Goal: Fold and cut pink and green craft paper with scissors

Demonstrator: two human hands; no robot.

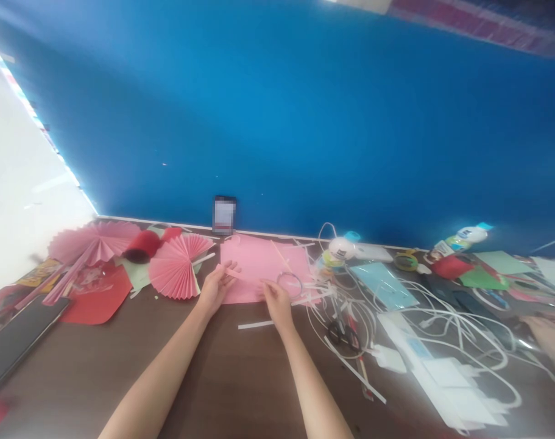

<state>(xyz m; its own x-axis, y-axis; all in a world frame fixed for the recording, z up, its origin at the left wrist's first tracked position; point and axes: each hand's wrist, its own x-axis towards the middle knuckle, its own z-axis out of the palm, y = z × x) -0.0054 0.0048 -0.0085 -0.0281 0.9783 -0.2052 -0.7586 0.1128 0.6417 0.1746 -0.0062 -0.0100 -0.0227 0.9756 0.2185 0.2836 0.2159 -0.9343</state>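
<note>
A pink paper sheet [259, 262] lies flat against the foot of the blue wall. Over its left part is my left hand [215, 286], palm turned inward, with what looks like a narrow pink paper strip [233, 274] between thumb and fingers. My right hand [277, 300] reaches over the sheet's lower edge, thumb and fingertips pinched together; what they grip blends into the pink behind. A roll of tape [290, 283] rests on the sheet just beyond that hand. Below the sheet a white strip [255, 325] lies on the table, partly behind my right hand.
Pleated pink paper fans [179, 268] and red paper [101, 296] lie left. A phone-like device [224, 214] leans on the wall. Rightward are scissors [343, 334], tangled white cables [460, 323], a power strip [423, 366], a glue bottle [341, 249] and another person's hand [549, 335].
</note>
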